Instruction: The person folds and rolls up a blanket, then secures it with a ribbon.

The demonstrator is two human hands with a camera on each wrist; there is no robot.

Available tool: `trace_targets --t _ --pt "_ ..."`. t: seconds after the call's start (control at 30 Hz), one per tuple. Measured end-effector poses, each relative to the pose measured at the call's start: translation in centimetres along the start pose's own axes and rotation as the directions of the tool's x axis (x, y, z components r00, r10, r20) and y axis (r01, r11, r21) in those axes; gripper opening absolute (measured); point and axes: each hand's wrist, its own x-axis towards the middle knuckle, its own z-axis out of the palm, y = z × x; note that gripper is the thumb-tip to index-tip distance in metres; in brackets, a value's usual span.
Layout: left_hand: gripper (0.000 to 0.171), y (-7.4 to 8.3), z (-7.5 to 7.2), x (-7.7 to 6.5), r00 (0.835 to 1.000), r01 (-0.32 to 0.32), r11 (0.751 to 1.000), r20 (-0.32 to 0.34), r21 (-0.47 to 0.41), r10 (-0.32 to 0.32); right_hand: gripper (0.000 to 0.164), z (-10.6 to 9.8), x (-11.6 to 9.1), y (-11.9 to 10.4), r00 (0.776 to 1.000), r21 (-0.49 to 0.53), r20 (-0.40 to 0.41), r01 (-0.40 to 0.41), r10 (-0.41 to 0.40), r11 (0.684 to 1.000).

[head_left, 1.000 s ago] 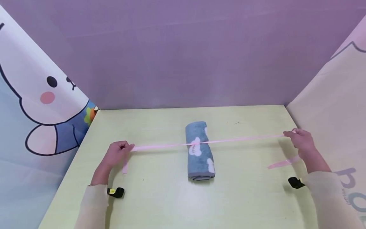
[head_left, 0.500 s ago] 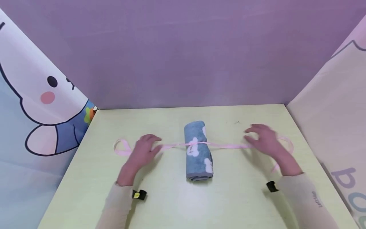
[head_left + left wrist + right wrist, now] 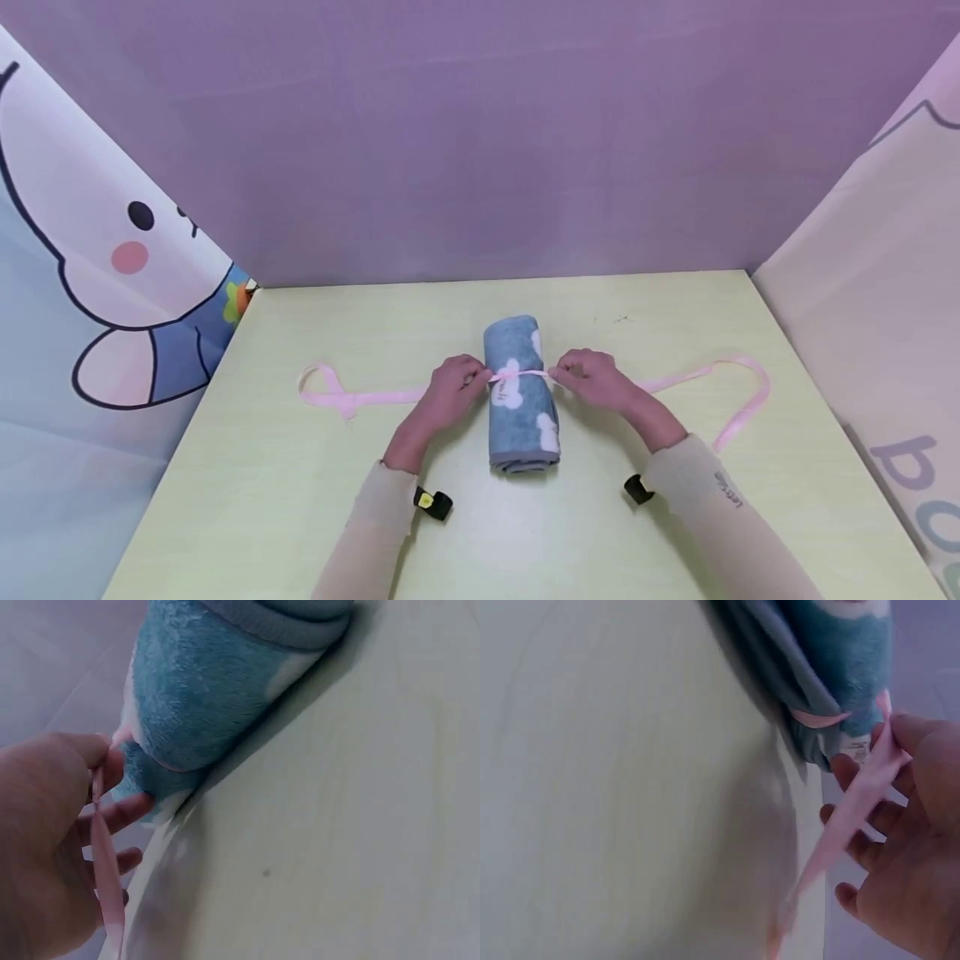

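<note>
A rolled blue-grey towel with white patches lies on the table, a pink ribbon wrapped around its middle and crossed on top. Close to the towel's left side, my left hand pinches the ribbon between thumb and index finger; the left wrist view shows the tail hanging past the palm. On the other side, my right hand pinches the opposite part of the ribbon near the crossing. Both ribbon tails lie on the table, the left one looped, the right one curving toward the front.
The pale yellow table carries the towel and ribbon tails. A purple backdrop rises behind it. Printed cloths stand at both sides, the left one bearing a cartoon figure. Black wrist cameras sit below each hand.
Both hands have let go of the outstretched ribbon's outer parts and moved inward to pinch it beside the towel. The ribbon's tails have dropped onto the table.
</note>
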Motion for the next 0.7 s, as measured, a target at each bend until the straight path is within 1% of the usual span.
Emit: trace_targets --t 0.07,0.13,0.27,0.33,0.37,0.4,0.43,0.47,0.5,0.53,0.57,0.6,0.63,0.7 --pt "0.029 -0.1 0.1 0.0 1.000 0.009 1.000 -0.009 -0.017 -0.009 0.028 0.2 0.0 0.2 1.000 0.064 -0.004 0.008 -0.008 0.998" --pt "0.028 -0.2 0.2 0.0 1.000 0.014 1.000 -0.007 -0.010 -0.014 0.030 0.4 0.1 0.6 1.000 0.093 -0.006 0.029 -0.029 0.995" --pt "0.026 -0.3 0.0 0.2 1.000 0.023 0.998 0.007 0.060 -0.023 0.031 0.5 -0.2 1.8 0.997 0.123 -0.062 0.051 -0.043 0.991" --pt "0.026 -0.3 -0.3 0.2 0.999 0.032 0.997 0.016 0.074 -0.033 0.031 0.5 -0.4 2.3 0.996 0.132 -0.086 0.051 -0.039 0.990" --pt "0.027 -0.3 -0.4 0.2 0.999 0.049 0.997 0.016 0.059 -0.050 0.032 0.5 -0.5 2.5 0.996 0.159 -0.089 0.040 -0.026 0.986" --pt "0.028 -0.4 -0.6 0.2 0.998 0.065 0.998 0.018 0.013 -0.065 0.031 0.5 -0.5 2.7 0.996 0.197 -0.085 0.025 -0.009 0.980" --pt "0.029 -0.3 -0.8 0.1 0.996 0.090 0.994 0.020 -0.059 -0.089 0.032 0.5 -0.6 2.5 0.997 0.223 -0.071 0.006 0.010 0.975" --pt "0.031 -0.3 -1.0 0.0 0.993 0.117 0.983 0.024 -0.142 -0.114 0.034 0.4 -0.7 2.4 0.998 0.250 -0.054 -0.023 0.037 0.968" --pt "0.031 -0.2 -1.2 -0.1 0.990 0.140 0.962 0.027 -0.235 -0.138 0.036 0.4 -0.8 2.1 0.998 0.270 -0.041 -0.043 0.056 0.962" --pt "0.032 -0.2 -1.4 -0.1 0.987 0.157 0.931 0.031 -0.329 -0.155 0.038 0.3 -0.9 1.8 0.996 0.303 -0.032 -0.069 0.083 0.950" --pt "0.032 -0.1 -1.6 -0.2 0.984 0.174 0.892 0.041 -0.417 -0.173 0.040 0.3 -1.0 1.6 0.994 0.344 -0.021 -0.096 0.110 0.934" --pt "0.031 -0.1 -1.7 -0.2 0.983 0.178 0.849 0.052 -0.497 -0.175 0.040 0.3 -1.1 1.3 0.991 0.378 -0.015 -0.115 0.130 0.919" --pt "0.029 0.0 -1.8 -0.3 0.982 0.181 0.811 0.062 -0.557 -0.177 0.042 0.3 -1.2 1.0 0.989 0.410 -0.012 -0.132 0.150 0.902" --pt "0.026 0.2 -1.8 -0.2 0.984 0.172 0.749 0.081 -0.640 -0.157 0.040 0.4 -1.3 0.6 0.985 0.489 -0.015 -0.145 0.175 0.860"
